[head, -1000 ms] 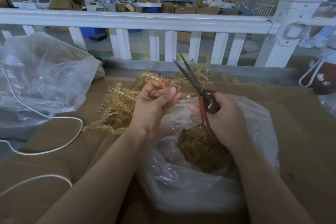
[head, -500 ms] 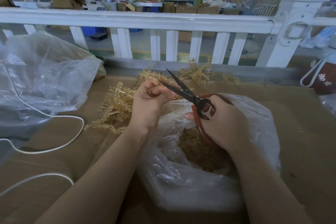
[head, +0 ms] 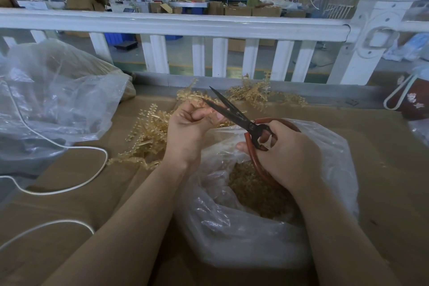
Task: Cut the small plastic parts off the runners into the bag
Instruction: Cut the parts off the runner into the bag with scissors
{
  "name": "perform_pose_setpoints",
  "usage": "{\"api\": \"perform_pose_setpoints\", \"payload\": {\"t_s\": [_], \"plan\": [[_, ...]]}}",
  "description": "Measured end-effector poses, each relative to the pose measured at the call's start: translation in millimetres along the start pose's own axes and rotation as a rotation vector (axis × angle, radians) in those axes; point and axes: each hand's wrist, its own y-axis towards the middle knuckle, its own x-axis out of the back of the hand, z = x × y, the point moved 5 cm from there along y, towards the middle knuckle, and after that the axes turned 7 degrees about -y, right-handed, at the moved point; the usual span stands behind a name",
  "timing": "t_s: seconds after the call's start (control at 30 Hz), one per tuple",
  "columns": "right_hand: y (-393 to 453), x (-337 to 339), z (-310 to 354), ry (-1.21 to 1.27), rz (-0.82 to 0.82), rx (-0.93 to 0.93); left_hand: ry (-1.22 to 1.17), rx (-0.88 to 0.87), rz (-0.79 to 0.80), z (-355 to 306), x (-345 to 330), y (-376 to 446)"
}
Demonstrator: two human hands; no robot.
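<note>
- Scissors (head: pixel 234 112) have swung down leftward since a second ago; my right hand (head: pixel 285 153) grips their red handles.
- My left hand (head: pixel 188 127) pinches a runner (head: pixel 205 105) between the parted blades, above the bag (head: pixel 243 227) of cut parts (head: pixel 255 193).

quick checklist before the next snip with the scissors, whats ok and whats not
1. Scissors gripped by right hand: ok, fingers through the red handles.
2. Blades open for a cut: ok, the tips are spread.
3. Runner held by left hand: ok, pinched at the fingertips, though mostly hidden.
4. Left fingers clear of the blades: cannot tell, the lower blade lies right along the fingertips.
5. Bag under the cutting spot: not ok, the blades meet the runner past its far-left edge.
6. More runners to cut: ok, a pile lies behind the left hand.
</note>
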Motion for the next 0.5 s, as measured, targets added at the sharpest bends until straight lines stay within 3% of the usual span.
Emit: {"api": "perform_pose_setpoints", "payload": {"t_s": [0.5], "plan": [[-0.4,0.5,0.9,0.015,-0.005,0.02,-0.026,-0.024,-0.016,-2.4,-1.6,-0.8]]}}
